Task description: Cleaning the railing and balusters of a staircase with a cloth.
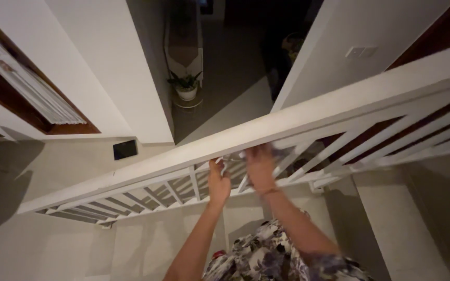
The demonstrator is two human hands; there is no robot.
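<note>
Railing (266,127) is showing smooth white paint, satin sheen; below the railing, floor (53,244) is looking like matt pale tile; cloth (233,162) is looking soft, crumpled.

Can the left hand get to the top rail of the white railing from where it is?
Probably yes. The left hand is already at the bars just under the top rail of the white railing, and nothing sits between them. The right hand is beside it.

One railing (308,112), one potted plant (186,86), two hands.
</note>
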